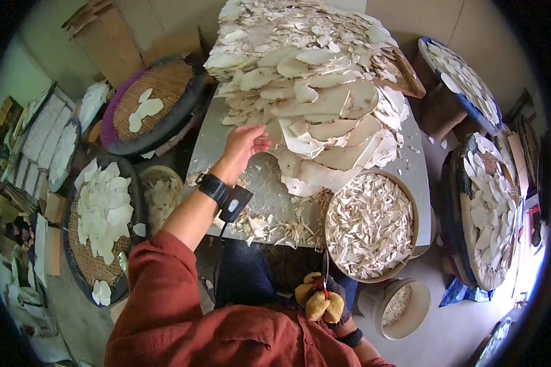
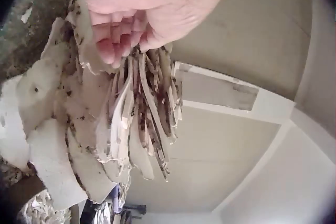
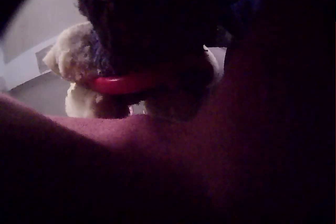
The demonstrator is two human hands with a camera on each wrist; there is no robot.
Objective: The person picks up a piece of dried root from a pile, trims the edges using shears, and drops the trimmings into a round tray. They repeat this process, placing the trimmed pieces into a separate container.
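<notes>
My left hand is at the near left edge of a large heap of flat cream-coloured slices with brown rims. Its fingers curl loosely, and no slice shows between them. In the left wrist view the fingertips overlap the top of the layered slices. Low by my lap, my right hand wears a dark covering with tan padded fingers. It grips red-handled scissors, blades pointing toward the table. The right wrist view is very dark, with the red handle showing among the padded fingers.
A round basin full of cut strips sits at the table's near right corner, above a white bucket of smaller bits. Scraps litter the grey table. A wooden frame leans on the heap. Round trays of slices stand both sides.
</notes>
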